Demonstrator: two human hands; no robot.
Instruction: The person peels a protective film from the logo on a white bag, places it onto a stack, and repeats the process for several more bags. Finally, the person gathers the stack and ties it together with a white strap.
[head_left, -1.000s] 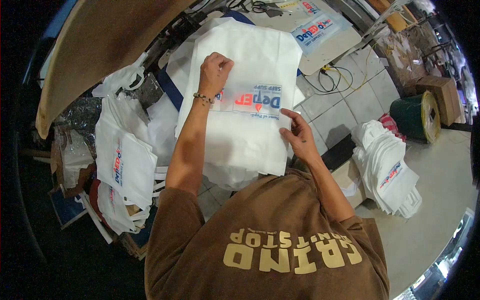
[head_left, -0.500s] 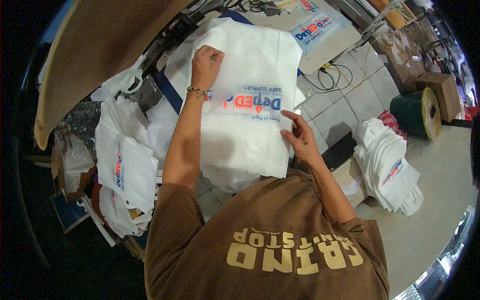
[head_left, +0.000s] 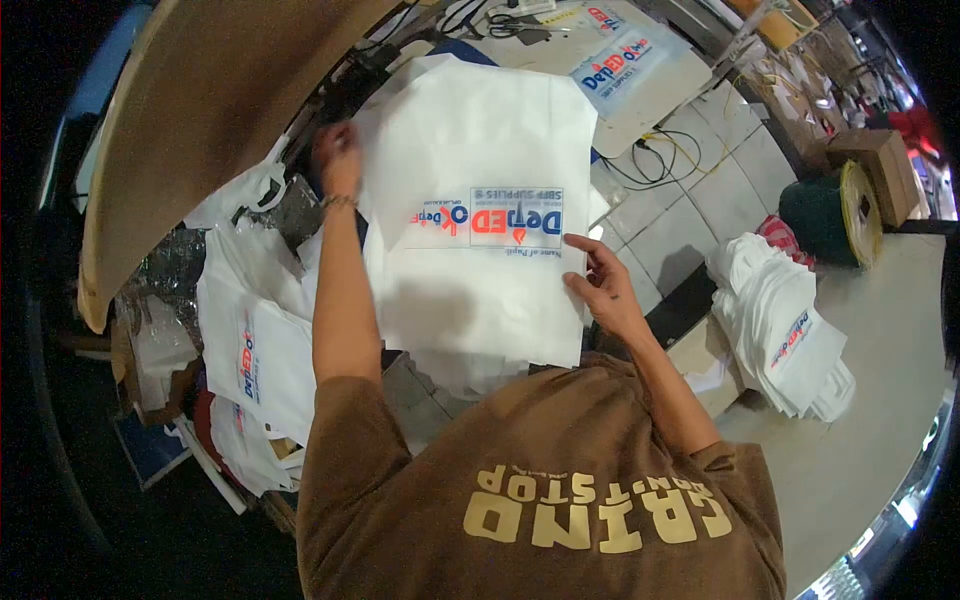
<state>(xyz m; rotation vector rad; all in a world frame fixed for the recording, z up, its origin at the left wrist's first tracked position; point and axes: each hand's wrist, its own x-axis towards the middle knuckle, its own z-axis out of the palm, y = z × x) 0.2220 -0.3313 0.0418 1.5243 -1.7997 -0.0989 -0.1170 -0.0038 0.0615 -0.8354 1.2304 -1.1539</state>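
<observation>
A white fabric bag [head_left: 480, 130] with a blue and red printed logo, upside down to me, lies on a stack of similar white pieces. My right hand [head_left: 606, 287] is at its right edge, with thumb and curled fingers gripping the rim beside the print. My left hand [head_left: 338, 158], smeared by motion, is off the bag's left edge near the upper corner. A beaded bracelet is on that wrist. The left fingers are too blurred to read.
Piled white printed bags [head_left: 255, 345] hang at the left, below a curved brown board [head_left: 200, 130]. Another bundle of bags [head_left: 775, 325] lies on the grey table [head_left: 850, 400] at right, near a green spool [head_left: 825, 215]. Scissors [head_left: 515, 25] and cables [head_left: 660, 160] are beyond.
My left hand has moved left, off the bag's face, uncovering more of the logo. My right hand stays at the right edge. The view has shifted slightly.
</observation>
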